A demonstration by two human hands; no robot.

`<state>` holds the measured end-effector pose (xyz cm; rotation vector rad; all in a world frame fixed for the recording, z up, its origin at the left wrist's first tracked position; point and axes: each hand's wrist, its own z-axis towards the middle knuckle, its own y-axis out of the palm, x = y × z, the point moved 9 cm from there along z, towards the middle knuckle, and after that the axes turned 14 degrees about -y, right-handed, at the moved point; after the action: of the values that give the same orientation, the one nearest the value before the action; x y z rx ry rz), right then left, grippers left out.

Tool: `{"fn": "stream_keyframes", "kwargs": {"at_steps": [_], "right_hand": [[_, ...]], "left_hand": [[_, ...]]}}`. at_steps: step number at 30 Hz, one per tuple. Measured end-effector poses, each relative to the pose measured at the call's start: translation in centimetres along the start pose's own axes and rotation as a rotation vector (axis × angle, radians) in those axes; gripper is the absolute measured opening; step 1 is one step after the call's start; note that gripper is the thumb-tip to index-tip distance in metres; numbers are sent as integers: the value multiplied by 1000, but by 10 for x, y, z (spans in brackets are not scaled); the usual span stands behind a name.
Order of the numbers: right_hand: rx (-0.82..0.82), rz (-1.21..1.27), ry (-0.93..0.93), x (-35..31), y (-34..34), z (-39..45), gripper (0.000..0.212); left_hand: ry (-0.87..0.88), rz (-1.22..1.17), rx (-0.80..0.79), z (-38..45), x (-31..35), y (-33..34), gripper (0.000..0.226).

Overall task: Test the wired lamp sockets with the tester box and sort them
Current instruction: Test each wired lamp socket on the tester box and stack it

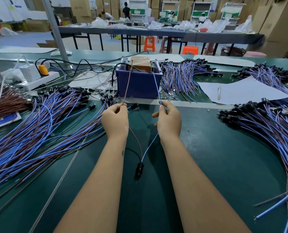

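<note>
A black lamp socket hangs low between my forearms on two wires. My left hand pinches its brown wire, which runs up to the tester box. My right hand pinches its blue wire, whose end reaches the metal post at the box's right side. The tester box sits inside a blue bin straight ahead on the green table.
Large piles of wired sockets lie at the left, at the right and behind the bin. A white power strip stands at the back left. A paper sheet with a pen lies at the right.
</note>
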<state>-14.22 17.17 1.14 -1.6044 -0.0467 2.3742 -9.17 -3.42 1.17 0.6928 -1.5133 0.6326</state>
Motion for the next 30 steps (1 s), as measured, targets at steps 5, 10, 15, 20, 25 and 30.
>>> {"fn": "stream_keyframes", "kwargs": {"at_steps": [5,10,15,20,25,30], "right_hand": [[-13,1,-31,-1,2,0,23],[-14,-1,-41,0,3,0,23],[-16,1,-49,-2,3,-1,23],[-23,-8,-62,-4,2,-1,23],[-20,-3,-64,-4,1,-1,23],[38,82,-98,-11,-3,0,20]], "left_hand": [[3,0,-17,-2,1,2,29],[2,0,-30,-2,0,3,27],[6,3,-31,-2,1,3,27],[9,2,-37,-3,2,4,27],[18,1,-45,-4,2,4,27],[-4,5,-48,-4,2,3,25]]}}
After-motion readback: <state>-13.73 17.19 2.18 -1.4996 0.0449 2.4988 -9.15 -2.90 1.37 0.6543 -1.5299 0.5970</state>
